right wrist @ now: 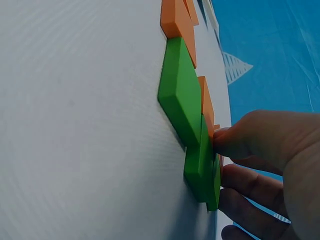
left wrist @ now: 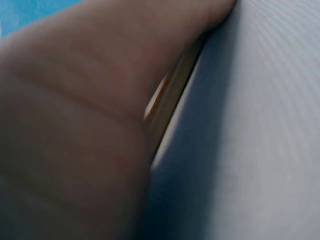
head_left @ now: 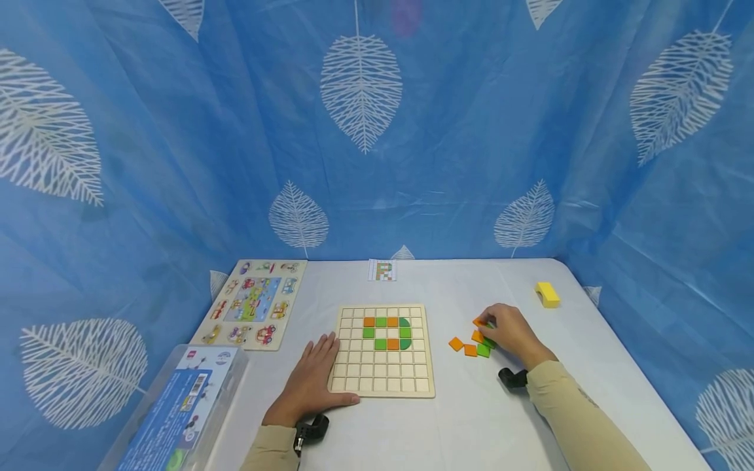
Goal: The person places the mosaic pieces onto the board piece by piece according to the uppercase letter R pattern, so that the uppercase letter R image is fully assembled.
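Observation:
My left hand (head_left: 315, 376) rests flat with spread fingers at the left edge of a wooden grid board (head_left: 383, 373), its thumb along the near edge. In the left wrist view the palm hides most of the board's edge (left wrist: 172, 100). Orange, light green and dark green tiles form a closed ring in the board's upper cells; the dark green ones are rounded. To the right, my right hand (head_left: 515, 333) reaches into a loose pile of orange and green square tiles. Its thumb and fingers pinch an orange tile (head_left: 478, 322) at the pile's far side, partly hidden by the fingertips.
A small pattern card (head_left: 383, 270) lies behind the board. A picture puzzle board (head_left: 212, 333) and a clear plastic box (head_left: 232, 366) with a printed label are on the left. A yellow arch block (head_left: 548, 295) stands far right. Blue leaf-patterned cloth (head_left: 424, 222) surrounds the white table.

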### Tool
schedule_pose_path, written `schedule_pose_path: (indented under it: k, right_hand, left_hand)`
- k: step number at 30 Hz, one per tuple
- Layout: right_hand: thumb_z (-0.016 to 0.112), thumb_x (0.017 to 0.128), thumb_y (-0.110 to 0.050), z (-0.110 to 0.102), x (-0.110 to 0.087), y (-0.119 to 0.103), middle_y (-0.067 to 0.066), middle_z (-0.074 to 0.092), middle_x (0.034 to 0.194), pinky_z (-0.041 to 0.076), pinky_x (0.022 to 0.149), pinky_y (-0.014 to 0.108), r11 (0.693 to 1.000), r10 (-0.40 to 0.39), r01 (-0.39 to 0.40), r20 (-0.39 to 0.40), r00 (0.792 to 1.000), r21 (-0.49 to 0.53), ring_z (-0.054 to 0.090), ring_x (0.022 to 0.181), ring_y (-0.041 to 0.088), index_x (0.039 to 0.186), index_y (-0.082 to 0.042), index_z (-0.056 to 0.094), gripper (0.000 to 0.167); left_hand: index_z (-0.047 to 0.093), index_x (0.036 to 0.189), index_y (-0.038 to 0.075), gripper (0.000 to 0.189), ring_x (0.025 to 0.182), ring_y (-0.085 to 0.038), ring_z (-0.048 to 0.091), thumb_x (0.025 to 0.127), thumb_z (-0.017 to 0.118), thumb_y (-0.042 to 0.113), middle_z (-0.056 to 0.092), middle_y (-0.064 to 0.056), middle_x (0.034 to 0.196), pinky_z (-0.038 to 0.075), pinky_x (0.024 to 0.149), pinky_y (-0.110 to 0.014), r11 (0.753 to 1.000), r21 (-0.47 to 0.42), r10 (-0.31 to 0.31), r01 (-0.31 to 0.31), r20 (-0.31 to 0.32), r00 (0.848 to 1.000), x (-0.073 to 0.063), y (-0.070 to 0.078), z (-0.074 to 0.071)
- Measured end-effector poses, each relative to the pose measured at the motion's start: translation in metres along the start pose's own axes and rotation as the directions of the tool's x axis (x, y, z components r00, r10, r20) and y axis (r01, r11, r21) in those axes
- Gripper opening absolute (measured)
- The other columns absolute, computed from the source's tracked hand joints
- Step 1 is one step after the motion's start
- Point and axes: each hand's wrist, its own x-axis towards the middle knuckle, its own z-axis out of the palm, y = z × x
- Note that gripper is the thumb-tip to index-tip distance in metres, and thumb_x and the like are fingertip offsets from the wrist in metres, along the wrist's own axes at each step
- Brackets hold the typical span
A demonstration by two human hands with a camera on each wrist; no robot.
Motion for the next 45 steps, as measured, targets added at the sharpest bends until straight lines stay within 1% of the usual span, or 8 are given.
schedule_pose_path:
  k: [7, 13, 20, 25, 31, 37, 40, 45]
  right_hand:
    - [0.082, 0.091, -0.004, 0.003, 0.0, 0.001, 0.004, 0.07, 0.099, 0.058, 0.09, 0.051, 1.0, -0.015, 0.015, -0.015, 1.0, 0.013, 0.064, 0.093, 0.025, 0.098, -0.007, 0.079, 0.008]
    - [0.083, 0.091, -0.006, 0.005, 0.002, 0.001, 0.004, 0.068, 0.098, 0.059, 0.088, 0.05, 1.0, -0.001, 0.001, -0.015, 1.0, 0.005, 0.063, 0.091, 0.025, 0.097, -0.006, 0.08, 0.007]
    - [0.083, 0.09, -0.007, 0.004, 0.005, -0.002, 0.005, 0.067, 0.094, 0.059, 0.085, 0.05, 0.999, -0.042, 0.042, -0.03, 0.999, -0.017, 0.064, 0.089, 0.026, 0.094, -0.005, 0.08, 0.005]
    - [0.083, 0.089, -0.006, 0.005, 0.005, -0.003, 0.006, 0.068, 0.094, 0.059, 0.085, 0.05, 1.0, -0.018, 0.018, -0.034, 0.999, -0.023, 0.064, 0.088, 0.026, 0.093, -0.004, 0.079, 0.006]
    - [0.083, 0.088, -0.003, 0.006, 0.005, -0.004, 0.007, 0.067, 0.092, 0.06, 0.08, 0.048, 1.0, -0.01, 0.009, -0.042, 0.999, -0.012, 0.062, 0.084, 0.025, 0.093, -0.003, 0.078, 0.007]
    - [0.083, 0.087, -0.005, 0.007, 0.007, -0.005, 0.006, 0.066, 0.091, 0.058, 0.077, 0.045, 1.0, -0.002, 0.002, -0.051, 0.999, -0.003, 0.06, 0.081, 0.024, 0.094, -0.004, 0.077, 0.009]
    - [0.084, 0.087, -0.005, 0.008, 0.008, -0.007, 0.006, 0.065, 0.091, 0.057, 0.076, 0.043, 1.0, -0.002, 0.002, -0.062, 0.998, 0.012, 0.06, 0.082, 0.024, 0.094, -0.004, 0.077, 0.01]
    - [0.084, 0.086, -0.004, 0.011, 0.012, -0.014, 0.007, 0.065, 0.093, 0.058, 0.077, 0.043, 0.999, -0.007, 0.011, -0.073, 0.997, 0.05, 0.058, 0.083, 0.026, 0.094, -0.004, 0.077, 0.011]
  left_hand:
    - [0.034, 0.162, -0.003, 0.136, 0.156, -0.035, 0.023, 0.069, 0.07, 0.09, 0.03, -0.018, 0.168, 0.014, 0.126, -0.053, 1.0, 0.0, -0.004, 0.004, 0.008, 1.0, -0.001, 0.0, -0.002]
    - [0.033, 0.163, -0.002, 0.137, 0.156, -0.034, 0.022, 0.069, 0.069, 0.091, 0.03, -0.017, 0.169, 0.013, 0.127, -0.052, 1.0, 0.007, -0.009, 0.009, 0.014, 1.0, 0.0, -0.001, -0.001]
    - [0.034, 0.163, -0.002, 0.137, 0.156, -0.035, 0.022, 0.069, 0.069, 0.091, 0.029, -0.017, 0.169, 0.012, 0.127, -0.053, 1.0, 0.005, -0.008, 0.008, 0.008, 1.0, 0.001, -0.001, 0.0]
    - [0.034, 0.163, -0.002, 0.137, 0.157, -0.035, 0.022, 0.069, 0.069, 0.092, 0.029, -0.017, 0.169, 0.013, 0.127, -0.053, 1.0, 0.011, -0.013, 0.013, 0.011, 1.0, 0.001, 0.0, 0.001]
    - [0.035, 0.162, -0.002, 0.137, 0.156, -0.035, 0.024, 0.068, 0.07, 0.091, 0.031, -0.018, 0.168, 0.015, 0.126, -0.054, 1.0, 0.008, -0.005, 0.005, -0.006, 1.0, -0.001, -0.001, 0.004]
    - [0.036, 0.162, -0.002, 0.136, 0.155, -0.036, 0.025, 0.068, 0.071, 0.09, 0.033, -0.018, 0.167, 0.017, 0.125, -0.056, 1.0, 0.006, 0.016, -0.016, -0.024, 1.0, -0.001, -0.001, 0.004]
    - [0.035, 0.163, -0.002, 0.137, 0.156, -0.035, 0.024, 0.068, 0.07, 0.091, 0.032, -0.018, 0.168, 0.015, 0.126, -0.055, 1.0, 0.007, 0.016, -0.016, -0.018, 1.0, 0.0, -0.002, 0.004]
    - [0.032, 0.164, 0.001, 0.139, 0.157, -0.032, 0.02, 0.068, 0.068, 0.093, 0.028, -0.015, 0.17, 0.011, 0.127, -0.051, 1.0, 0.017, -0.005, 0.005, 0.007, 1.0, 0.001, -0.003, 0.004]
